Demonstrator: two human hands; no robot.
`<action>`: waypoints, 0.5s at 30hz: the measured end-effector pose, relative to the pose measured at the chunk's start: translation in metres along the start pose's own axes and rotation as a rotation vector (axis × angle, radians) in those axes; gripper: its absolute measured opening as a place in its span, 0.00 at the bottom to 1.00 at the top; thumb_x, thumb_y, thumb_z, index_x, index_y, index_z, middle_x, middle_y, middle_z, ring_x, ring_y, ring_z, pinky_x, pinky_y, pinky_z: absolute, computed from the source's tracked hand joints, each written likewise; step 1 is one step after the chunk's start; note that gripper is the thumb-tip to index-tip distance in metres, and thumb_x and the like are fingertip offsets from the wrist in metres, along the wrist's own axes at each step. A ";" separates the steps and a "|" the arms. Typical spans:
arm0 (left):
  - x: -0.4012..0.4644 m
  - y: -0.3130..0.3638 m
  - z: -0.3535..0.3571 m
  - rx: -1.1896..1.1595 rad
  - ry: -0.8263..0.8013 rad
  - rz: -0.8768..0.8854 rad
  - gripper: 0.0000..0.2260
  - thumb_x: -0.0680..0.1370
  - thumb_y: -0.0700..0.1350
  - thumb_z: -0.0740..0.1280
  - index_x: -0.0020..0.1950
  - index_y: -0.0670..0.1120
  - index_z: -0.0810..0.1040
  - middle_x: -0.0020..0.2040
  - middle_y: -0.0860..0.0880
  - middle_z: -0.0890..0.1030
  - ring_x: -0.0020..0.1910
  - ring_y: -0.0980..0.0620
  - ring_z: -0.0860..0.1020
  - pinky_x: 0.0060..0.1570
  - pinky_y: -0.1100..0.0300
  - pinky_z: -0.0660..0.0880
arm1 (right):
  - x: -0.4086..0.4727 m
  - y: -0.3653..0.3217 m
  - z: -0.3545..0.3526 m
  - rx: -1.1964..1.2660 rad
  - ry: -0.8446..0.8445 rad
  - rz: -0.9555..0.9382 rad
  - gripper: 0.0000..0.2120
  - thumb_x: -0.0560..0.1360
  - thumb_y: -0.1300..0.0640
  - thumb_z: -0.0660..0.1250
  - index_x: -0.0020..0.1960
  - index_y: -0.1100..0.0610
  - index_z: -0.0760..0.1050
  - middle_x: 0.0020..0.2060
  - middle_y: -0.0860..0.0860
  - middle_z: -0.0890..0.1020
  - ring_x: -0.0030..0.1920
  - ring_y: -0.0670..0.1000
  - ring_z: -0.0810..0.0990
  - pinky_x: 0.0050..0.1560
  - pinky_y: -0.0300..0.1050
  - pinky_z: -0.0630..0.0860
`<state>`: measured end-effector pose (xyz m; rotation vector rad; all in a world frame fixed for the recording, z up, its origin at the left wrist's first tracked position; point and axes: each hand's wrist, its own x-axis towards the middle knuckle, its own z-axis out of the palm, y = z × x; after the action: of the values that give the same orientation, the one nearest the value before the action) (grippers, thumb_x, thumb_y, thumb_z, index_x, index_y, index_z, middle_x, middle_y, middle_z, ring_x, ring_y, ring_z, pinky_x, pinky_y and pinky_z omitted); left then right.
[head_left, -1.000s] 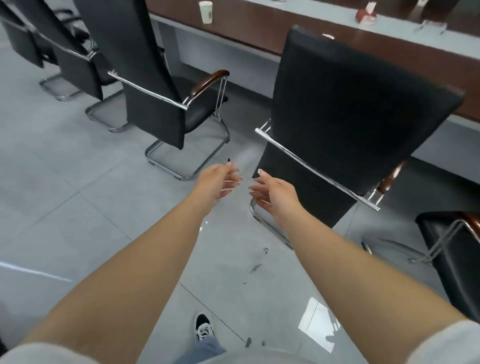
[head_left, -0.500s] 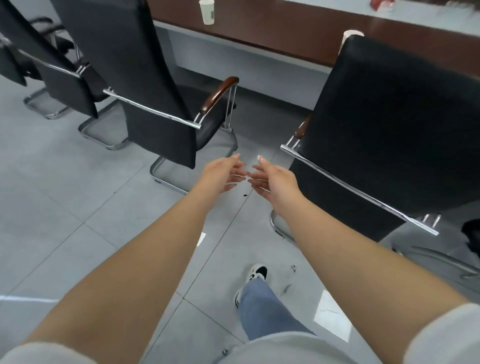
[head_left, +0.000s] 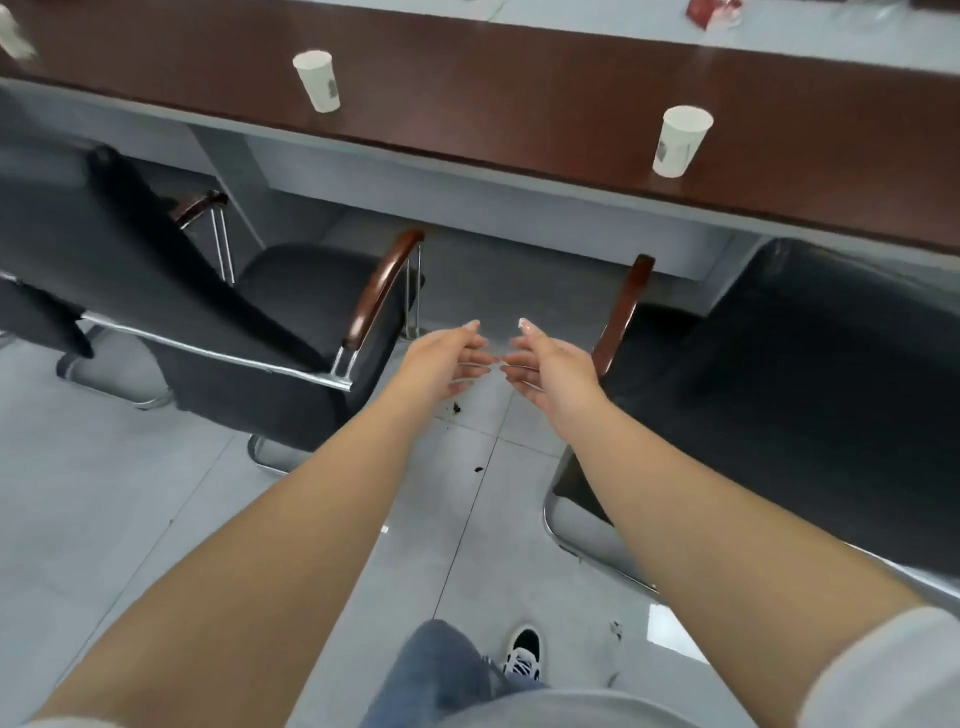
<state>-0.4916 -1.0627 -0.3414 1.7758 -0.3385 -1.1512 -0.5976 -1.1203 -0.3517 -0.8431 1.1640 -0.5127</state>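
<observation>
Head view: two bare forearms are stretched forward over a grey tiled floor (head_left: 483, 509), in the gap between two black office chairs. The left hand (head_left: 447, 364) and the right hand (head_left: 550, 370) are held open, palms turned toward each other, fingertips nearly meeting, and nothing is gripped. Just right of the right hand, the brown wooden armrest (head_left: 623, 312) of the nearer chair (head_left: 805, 374) is seen, untouched. A second chair (head_left: 291, 291) stands left of the left hand. Beyond the hands, a dark table (head_left: 519, 93) carries a paper cup (head_left: 318, 80) and a second cup (head_left: 680, 140). The nearer chair is judged to be the thing reached for. Its armrest is best wrapped fully by the fingers, and the chair moved slowly so that the table edge is not struck.
</observation>
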 end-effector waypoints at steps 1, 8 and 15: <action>0.008 0.003 0.001 0.013 -0.011 0.004 0.11 0.79 0.50 0.61 0.46 0.45 0.77 0.39 0.50 0.80 0.37 0.55 0.77 0.42 0.62 0.72 | 0.005 -0.003 0.001 -0.001 0.006 0.003 0.11 0.77 0.51 0.65 0.47 0.59 0.77 0.36 0.52 0.80 0.37 0.48 0.78 0.45 0.39 0.77; 0.141 0.055 0.039 0.182 -0.255 0.009 0.11 0.79 0.52 0.61 0.43 0.48 0.78 0.38 0.51 0.81 0.38 0.54 0.76 0.41 0.62 0.71 | 0.108 -0.045 -0.001 0.072 0.230 0.004 0.11 0.77 0.50 0.64 0.47 0.59 0.77 0.36 0.51 0.79 0.37 0.48 0.78 0.54 0.45 0.77; 0.257 0.113 0.094 0.394 -0.524 0.000 0.11 0.79 0.51 0.60 0.43 0.48 0.78 0.39 0.50 0.82 0.45 0.51 0.79 0.53 0.56 0.72 | 0.198 -0.084 -0.029 0.153 0.505 -0.005 0.09 0.76 0.50 0.65 0.44 0.55 0.77 0.41 0.52 0.82 0.47 0.51 0.81 0.55 0.44 0.77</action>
<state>-0.4079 -1.3404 -0.3992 1.7723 -0.9282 -1.6292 -0.5531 -1.3259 -0.4047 -0.5975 1.5588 -0.8391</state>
